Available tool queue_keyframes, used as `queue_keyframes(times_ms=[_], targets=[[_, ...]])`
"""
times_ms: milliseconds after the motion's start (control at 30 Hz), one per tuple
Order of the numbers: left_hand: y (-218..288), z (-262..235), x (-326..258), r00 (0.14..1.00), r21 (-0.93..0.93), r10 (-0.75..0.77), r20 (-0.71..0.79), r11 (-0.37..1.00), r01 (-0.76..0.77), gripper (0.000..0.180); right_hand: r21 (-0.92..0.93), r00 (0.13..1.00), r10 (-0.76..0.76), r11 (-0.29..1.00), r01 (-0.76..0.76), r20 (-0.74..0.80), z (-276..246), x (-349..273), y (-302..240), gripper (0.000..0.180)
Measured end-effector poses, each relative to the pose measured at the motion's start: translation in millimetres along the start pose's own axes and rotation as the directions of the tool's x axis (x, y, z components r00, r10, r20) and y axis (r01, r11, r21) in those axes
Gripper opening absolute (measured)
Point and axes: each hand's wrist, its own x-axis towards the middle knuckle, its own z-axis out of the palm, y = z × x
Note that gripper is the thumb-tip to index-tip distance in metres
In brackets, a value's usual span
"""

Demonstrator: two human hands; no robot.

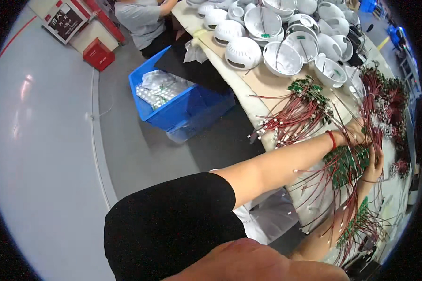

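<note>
Green circuit boards (344,164) with dark red leads sit in a clump on the table (262,86), right under both hands. From my remote seat I'd call them light and stiff, with floppy wires that snag easily and solder joints I wouldn't tug on. I'd hold them by the board edges, not the leads.

Left hand (355,133), the one with the red bracelet (332,140) on its wrist, is reaching into the wires just above the clump, fingers partly hidden, so I can't tell what it has hold of. Right hand (375,164) is half curled against the clump's right side with wires across it; can't tell if it's gripping either.

My count: three board clumps, this one plus a farther one (309,91) and a nearer one (361,213), individual boards too tangled to number. One big wire heap (373,89) by the hands. White shells (243,53): easily over a dozen, overlapping. Beyond the table, one blue bin (192,110), one co-worker (143,21) in grey, one red box (98,55) by the wall.
</note>
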Motion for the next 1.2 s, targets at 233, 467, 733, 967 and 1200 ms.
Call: queue_keyframes(times_ms=[233,467,733,967,1200], targets=[[42,-6,-8,0.975,-0.235,-0.221,-0.001,0.948,0.214,0.044,-0.017,0.997,0.000,1.000,-0.002,-0.084,5,-1,-2,0.027],[29,9,-5,0.979,-0.291,-0.205,-0.003,0.937,0.195,0.043,0.047,0.995,0.031,0.999,-0.027,-0.090,2,-3,6,0.026],[44,-10,1,0.979,-0.452,-0.088,0.184,0.877,0.164,0.026,-0.005,0.996,0.032,0.999,-0.032,-0.082,7,-1,-1,0.028],[59,-15,-2,0.976,-0.405,-0.054,0.211,0.904,0.137,0.018,-0.014,0.996,0.022,1.000,-0.023,-0.089,7,-3,-1,0.027],[71,-19,-10,0.999,-0.069,0.013,0.048,0.998,-0.010,0.017,-0.048,0.995,-0.004,0.999,-0.001,-0.100,4,-2,5,0.027]])
